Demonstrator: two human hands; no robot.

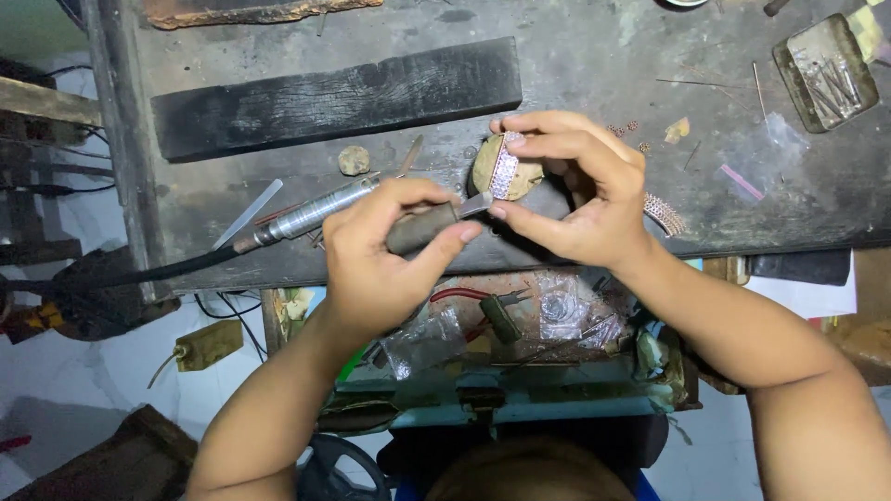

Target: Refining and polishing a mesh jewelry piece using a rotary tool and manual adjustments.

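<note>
My left hand (376,255) grips a hand tool (429,224) with a dark handle; its short metal tip touches a curved strip set with small pale stones (504,172). That strip sits on a tan lump of holding compound (487,167). My right hand (580,190) holds the lump from above and below, over the front edge of the dark workbench (603,65).
A silver rotary handpiece (316,209) with a black cable lies left of my hands. A black wooden block (334,97) lies behind. A small tin of metal bits (826,74) is at the far right. A second stone-set strip (664,213) lies beside my right wrist. An open drawer (520,320) holds plastic bags.
</note>
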